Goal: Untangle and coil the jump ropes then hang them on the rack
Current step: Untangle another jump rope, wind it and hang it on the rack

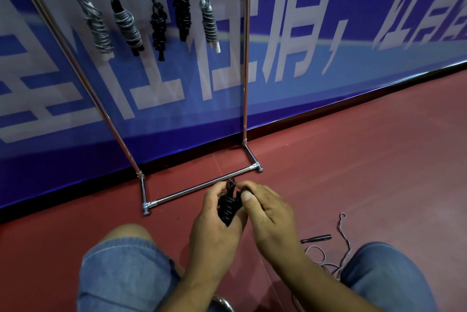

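Head view, fingers: my left hand [214,225] curls round a coiled black rope [227,208]; my right hand [271,215] pinches its top.
Bundle: just in front of the base bar of the rack [187,190].
Hung ropes [182,11]: five, coiled, up on the rack.
Floor: black handle [317,238] and loose grey cord [350,248], right of the rack.

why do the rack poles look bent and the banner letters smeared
Head view: the wide-angle lens bows the rack poles and the banner edge; the lettering at right and the hung ropes are smeared, probably by head motion; a pale sheen crosses the banner's middle; the left hand, right hand and the black rope they grip look fairly sharp.
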A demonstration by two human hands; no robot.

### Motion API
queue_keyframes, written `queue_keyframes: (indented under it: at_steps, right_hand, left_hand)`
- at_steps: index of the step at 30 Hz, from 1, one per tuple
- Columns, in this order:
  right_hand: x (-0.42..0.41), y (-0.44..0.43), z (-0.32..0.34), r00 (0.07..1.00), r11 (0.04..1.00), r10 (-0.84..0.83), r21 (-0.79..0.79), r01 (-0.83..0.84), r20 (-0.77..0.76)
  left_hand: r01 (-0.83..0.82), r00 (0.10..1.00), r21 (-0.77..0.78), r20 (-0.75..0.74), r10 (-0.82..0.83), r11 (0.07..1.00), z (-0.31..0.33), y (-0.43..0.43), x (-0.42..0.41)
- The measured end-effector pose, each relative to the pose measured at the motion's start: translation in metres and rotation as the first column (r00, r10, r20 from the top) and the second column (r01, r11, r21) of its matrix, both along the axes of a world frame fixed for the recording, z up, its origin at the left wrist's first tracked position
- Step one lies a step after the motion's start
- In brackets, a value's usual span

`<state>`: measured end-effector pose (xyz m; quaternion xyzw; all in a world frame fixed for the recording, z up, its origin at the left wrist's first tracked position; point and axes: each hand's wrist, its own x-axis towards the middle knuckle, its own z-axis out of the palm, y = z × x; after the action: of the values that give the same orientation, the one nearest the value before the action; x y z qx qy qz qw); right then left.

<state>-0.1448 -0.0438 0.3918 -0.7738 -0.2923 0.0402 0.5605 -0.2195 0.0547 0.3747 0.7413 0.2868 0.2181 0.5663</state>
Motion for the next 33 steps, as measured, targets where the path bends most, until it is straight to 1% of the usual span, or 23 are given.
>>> queue_keyframes:
  at_steps: [4, 7, 11, 14, 19, 25, 33]
  right_hand:
    - [0.0, 0.0, 0.001, 0.999, 0.997, 0.025, -0.075, -0.028, -0.03]
    - [-0.005, 0.001, 0.001, 0.998, 0.989, 0.053, -0.137, -0.055, -0.018]
    - [-0.005, 0.003, -0.002, 1.0, 0.99, 0.028, -0.139, -0.029, -0.01]
    - [-0.002, 0.004, -0.001, 0.999, 0.986, 0.021, -0.168, -0.017, 0.026]
    - [0.004, 0.004, 0.008, 0.999, 0.957, 0.045, -0.289, -0.035, 0.026]
    - [0.009, 0.003, 0.01, 0.99, 0.878, 0.12, -0.474, -0.072, 0.073]
    - [0.011, 0.004, 0.01, 0.987, 0.865, 0.139, -0.495, -0.081, 0.081]
  left_hand:
    - [-0.007, 1.0, -0.025, 0.019, 0.008, 1.0, -0.002, 0.001, 0.0]
    - [-0.019, 0.999, -0.022, 0.045, 0.02, 1.0, -0.001, 0.004, -0.001]
    - [-0.029, 0.998, 0.0, 0.058, 0.029, 1.0, 0.001, 0.004, -0.003]
    - [-0.027, 0.998, 0.003, 0.06, 0.027, 1.0, 0.001, 0.004, -0.003]
    - [-0.013, 0.998, 0.065, 0.056, 0.009, 0.998, 0.002, 0.004, -0.002]
    - [0.017, 0.999, 0.096, 0.038, -0.021, 0.995, -0.001, 0.007, -0.004]
    - [0.041, 0.999, 0.24, -0.015, -0.039, 0.97, -0.005, 0.01, -0.009]
